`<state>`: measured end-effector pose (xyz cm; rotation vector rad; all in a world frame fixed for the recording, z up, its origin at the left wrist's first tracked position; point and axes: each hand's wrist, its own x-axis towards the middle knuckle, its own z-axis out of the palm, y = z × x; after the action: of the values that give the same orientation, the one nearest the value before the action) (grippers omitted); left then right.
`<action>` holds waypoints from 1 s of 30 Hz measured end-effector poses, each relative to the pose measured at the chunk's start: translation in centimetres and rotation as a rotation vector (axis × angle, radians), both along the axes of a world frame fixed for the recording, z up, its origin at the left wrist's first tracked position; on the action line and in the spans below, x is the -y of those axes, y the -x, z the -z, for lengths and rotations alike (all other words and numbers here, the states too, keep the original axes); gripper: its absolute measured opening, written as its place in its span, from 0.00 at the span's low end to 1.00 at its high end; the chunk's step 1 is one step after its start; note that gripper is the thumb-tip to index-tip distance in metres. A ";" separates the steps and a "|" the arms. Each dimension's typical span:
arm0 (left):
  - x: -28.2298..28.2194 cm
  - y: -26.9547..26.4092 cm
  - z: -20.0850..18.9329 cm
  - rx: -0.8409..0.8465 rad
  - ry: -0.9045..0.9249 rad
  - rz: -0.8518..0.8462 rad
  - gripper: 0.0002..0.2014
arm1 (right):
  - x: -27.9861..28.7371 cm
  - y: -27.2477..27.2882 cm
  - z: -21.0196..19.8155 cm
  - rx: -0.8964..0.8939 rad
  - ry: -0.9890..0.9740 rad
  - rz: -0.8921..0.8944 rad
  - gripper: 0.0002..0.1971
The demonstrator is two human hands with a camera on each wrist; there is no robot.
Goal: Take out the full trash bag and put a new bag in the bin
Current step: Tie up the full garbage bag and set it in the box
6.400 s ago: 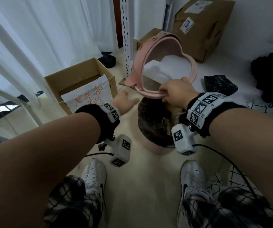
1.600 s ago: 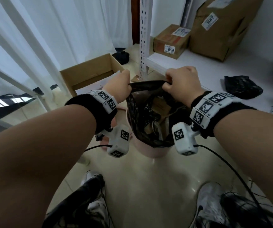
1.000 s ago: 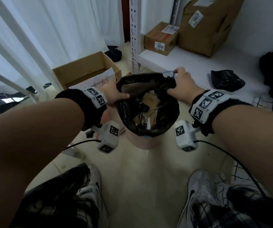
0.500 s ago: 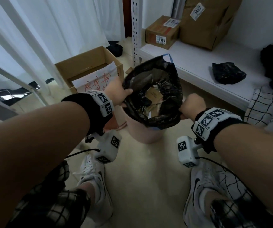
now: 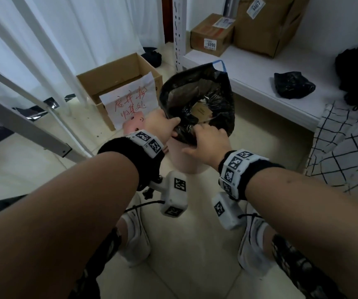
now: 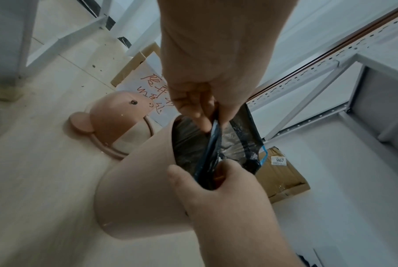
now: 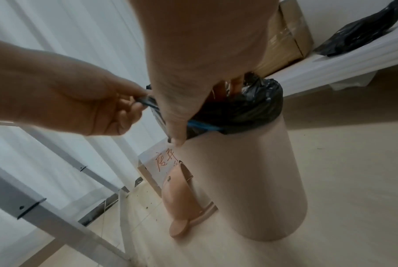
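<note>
A pink bin (image 5: 184, 160) stands on the floor with a full black trash bag (image 5: 197, 98) in it. The bag's far rim stands up, showing a blue drawstring (image 5: 220, 65). My left hand (image 5: 171, 126) pinches the near-left rim of the trash bag (image 6: 236, 144). Right beside it, my right hand (image 5: 199, 130) grips the near rim, fingers inside and thumb outside, as the right wrist view shows on the bag (image 7: 246, 104). Paper scraps lie inside the bag. A folded black bag (image 5: 293, 85) lies on the white shelf.
The bin's pink bear-shaped lid (image 6: 111, 122) lies on the floor, left of the bin. Behind it is an open cardboard box (image 5: 117, 83) with a handwritten sign. A low white shelf (image 5: 260, 67) with cardboard boxes runs along the right. A metal frame leg (image 5: 33, 130) crosses at left.
My right hand has come from the bag's right side to the near rim, close to my left hand. The left hand keeps its hold on the rim.
</note>
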<state>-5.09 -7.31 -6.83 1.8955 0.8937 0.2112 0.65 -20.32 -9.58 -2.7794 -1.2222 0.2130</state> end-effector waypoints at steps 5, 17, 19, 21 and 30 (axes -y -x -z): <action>-1.2 0.4 -1.1 -0.093 -0.290 -0.041 0.12 | 0.5 -0.8 -2.6 0.045 -0.084 0.024 0.10; 1.7 -1.2 -4.0 -0.366 -1.020 0.626 0.11 | 2.7 -3.2 -4.3 -0.165 0.126 0.054 0.40; 1.3 -1.3 -4.5 -0.360 -1.022 0.613 0.11 | 2.7 -3.8 -4.1 -0.136 0.226 0.079 0.34; 0.9 -1.1 -4.6 -0.404 -1.016 0.544 0.11 | 2.7 -4.3 -4.3 -0.109 0.123 0.104 0.19; 2.1 0.4 -0.1 -0.515 -0.074 0.228 0.24 | 2.2 -3.5 -4.6 -0.225 -0.232 -0.073 0.15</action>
<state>-5.50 -9.44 -6.70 2.1431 1.0004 -0.4044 4.19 -22.54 -4.93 -2.4417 -1.2081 0.3543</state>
